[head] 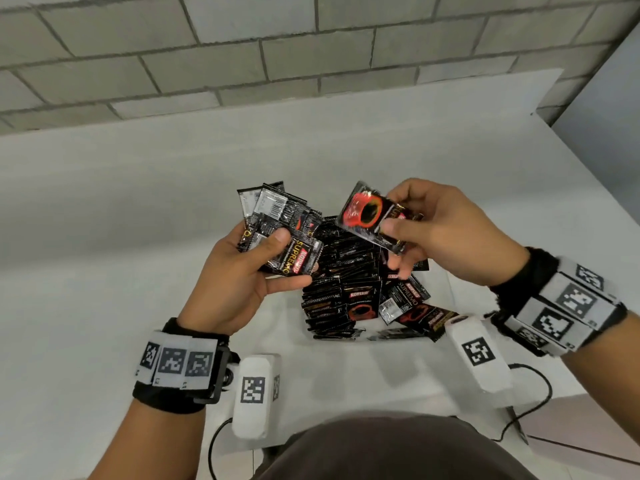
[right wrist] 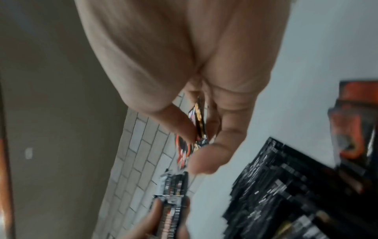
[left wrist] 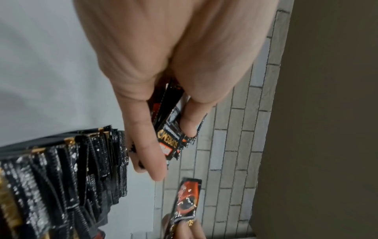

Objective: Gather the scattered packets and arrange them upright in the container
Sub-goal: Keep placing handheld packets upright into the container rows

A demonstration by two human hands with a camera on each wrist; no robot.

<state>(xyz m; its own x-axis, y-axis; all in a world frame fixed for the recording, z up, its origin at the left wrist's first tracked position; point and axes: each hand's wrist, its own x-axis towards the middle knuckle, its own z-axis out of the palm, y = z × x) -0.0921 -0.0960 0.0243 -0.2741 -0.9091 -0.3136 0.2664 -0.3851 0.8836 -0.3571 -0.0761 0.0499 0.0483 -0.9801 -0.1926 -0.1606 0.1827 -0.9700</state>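
Observation:
My left hand [head: 249, 271] grips a fanned stack of black coffee packets [head: 277, 223], thumb pressed on the top one; the same stack [left wrist: 171, 129] shows in the left wrist view. My right hand [head: 426, 230] pinches a single black packet with a red cup picture [head: 370, 216] between thumb and fingers, held above the pile and seen edge-on [right wrist: 199, 122] in the right wrist view. Below both hands, rows of packets stand upright [head: 336, 292] packed close together; the container around them cannot be made out. A few loose packets [head: 412, 306] lie flat to their right.
A white table [head: 138, 202] runs back to a grey brick wall [head: 242, 57]. Its right edge [head: 588, 188] slants down toward me. Two white marker blocks [head: 254, 396] [head: 479, 355] with cables hang near my wrists at the table's front.

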